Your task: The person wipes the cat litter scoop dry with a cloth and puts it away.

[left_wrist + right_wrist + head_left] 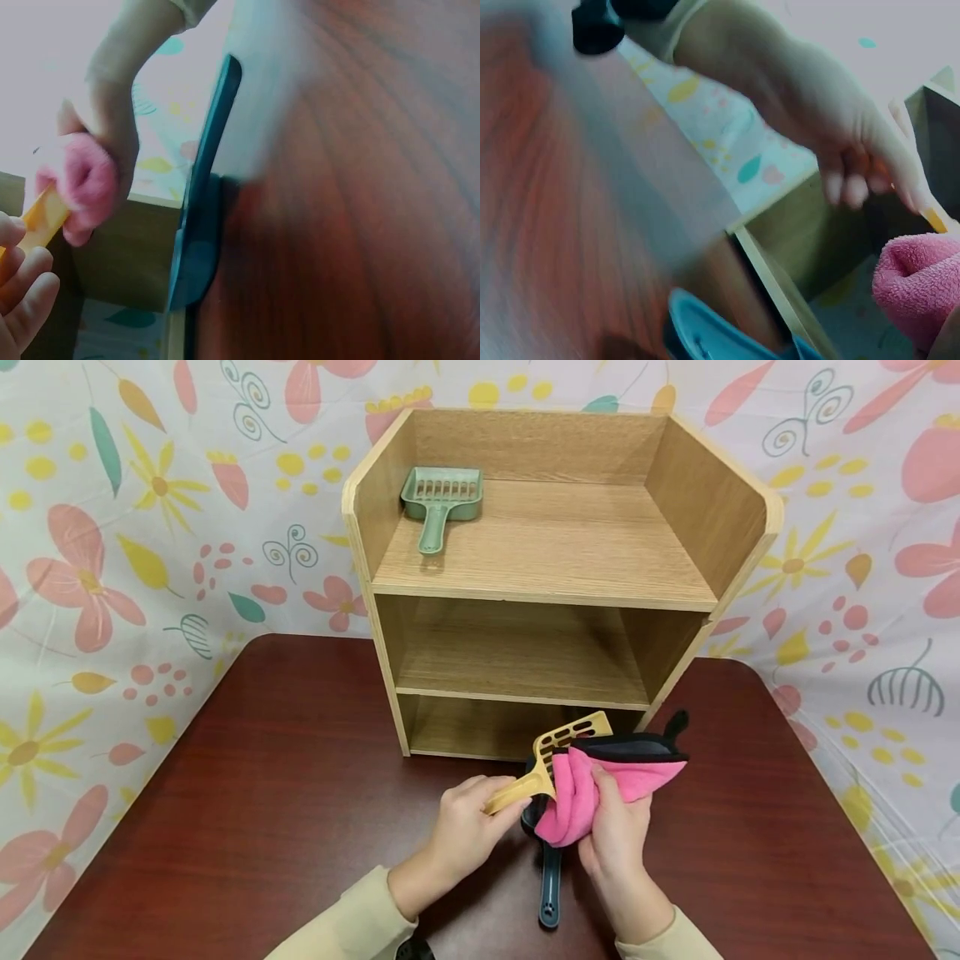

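My left hand (465, 831) grips the handle of a yellow slotted litter scoop (536, 781), held tilted above the table. In my right hand (618, 839) is a bunched pink cloth (573, 802) with black trim and a black loop, lying against the scoop's near end and covering part of it. The left wrist view shows the yellow handle meeting the cloth's fold. Below both hands, a dark blue litter scoop (550, 885) rests on the table, its head partly hidden by the cloth and yellow scoop.
A wooden shelf unit (543, 597) stands behind the hands on the dark red-brown table (225, 827). On its top level, at the left, sits a green litter scoop (433, 531) in a matching green tray (468, 510). Patterned fabric (150, 568) hangs around the table.
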`<state>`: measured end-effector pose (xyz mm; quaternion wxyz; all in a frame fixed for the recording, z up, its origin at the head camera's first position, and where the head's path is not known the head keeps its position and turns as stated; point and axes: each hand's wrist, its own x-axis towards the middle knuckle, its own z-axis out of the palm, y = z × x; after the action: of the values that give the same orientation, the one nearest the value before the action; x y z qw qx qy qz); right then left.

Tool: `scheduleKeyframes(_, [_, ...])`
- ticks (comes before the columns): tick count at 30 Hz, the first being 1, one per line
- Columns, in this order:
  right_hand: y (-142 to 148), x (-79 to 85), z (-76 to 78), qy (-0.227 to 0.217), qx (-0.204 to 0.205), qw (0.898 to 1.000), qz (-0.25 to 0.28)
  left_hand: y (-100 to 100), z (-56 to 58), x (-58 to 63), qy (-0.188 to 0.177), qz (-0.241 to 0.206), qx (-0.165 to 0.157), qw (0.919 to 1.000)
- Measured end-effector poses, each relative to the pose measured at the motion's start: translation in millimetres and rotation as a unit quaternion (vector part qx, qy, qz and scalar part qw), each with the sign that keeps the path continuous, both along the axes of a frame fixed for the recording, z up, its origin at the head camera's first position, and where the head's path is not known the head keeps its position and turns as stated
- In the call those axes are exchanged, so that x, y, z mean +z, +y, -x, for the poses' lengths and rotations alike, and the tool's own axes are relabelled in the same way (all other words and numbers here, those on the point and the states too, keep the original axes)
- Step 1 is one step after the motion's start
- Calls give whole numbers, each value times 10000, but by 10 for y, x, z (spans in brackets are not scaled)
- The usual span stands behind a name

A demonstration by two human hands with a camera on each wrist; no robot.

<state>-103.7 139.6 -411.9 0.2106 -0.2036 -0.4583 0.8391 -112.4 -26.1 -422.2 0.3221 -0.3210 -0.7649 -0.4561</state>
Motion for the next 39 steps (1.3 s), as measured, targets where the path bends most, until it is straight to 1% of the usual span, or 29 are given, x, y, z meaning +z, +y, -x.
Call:
scheduleKeyframes(3, [-59, 4, -26, -104, 311, 9990, 293, 42, -6, -35, 82, -42, -29, 10000])
scheduleKeyframes(7, [-114, 26, -67, -163, 799, 9942, 694, 87, 12, -75, 220, -31, -62, 9997])
scheduleKeyframes(10, [-113, 42, -77, -246, 916, 9923, 795, 96, 29, -70, 291, 26, -68, 9996])
scheduleKeyframes(12, [-91, 49, -76, -350, 849, 9932, 714, 83, 39, -54, 303, 96, -53, 9995])
scheduleKeyframes(16, [-27, 51, -49, -392, 567, 9965, 467, 36, 50, -21, 146, 226, -52, 9996])
scheduleKeyframes(20, [34, 56, -15, -116, 208, 9995, 223, -24, 56, -3, 45, 209, -122, 9997])
scheduleKeyframes(24, [78, 66, 14, 206, -153, 9997, 60, -81, 58, 25, -13, 218, -203, 9996])
scheduleKeyframes(27, [97, 74, 26, 254, -339, 9991, -6, -109, 57, 34, -33, 193, -197, 9996])
scheduleKeyframes(29, [100, 77, 28, 215, -364, 9991, 56, -110, 50, 27, -118, 124, -192, 9997])
scheduleKeyframes(32, [90, 88, 16, 62, -236, 9992, 312, -79, 31, 14, -232, -15, -184, 9996])
scheduleKeyframes(34, [70, 96, -3, -91, -57, 9985, 530, -43, 18, 3, -255, -67, -157, 9995])
scheduleKeyframes(36, [41, 109, -29, -256, 178, 9971, 699, -2, 5, 1, -253, -103, -152, 9995])
scheduleKeyframes(39, [-14, 126, -79, -490, 648, 9929, 866, 55, -8, -5, -205, -89, -135, 9997])
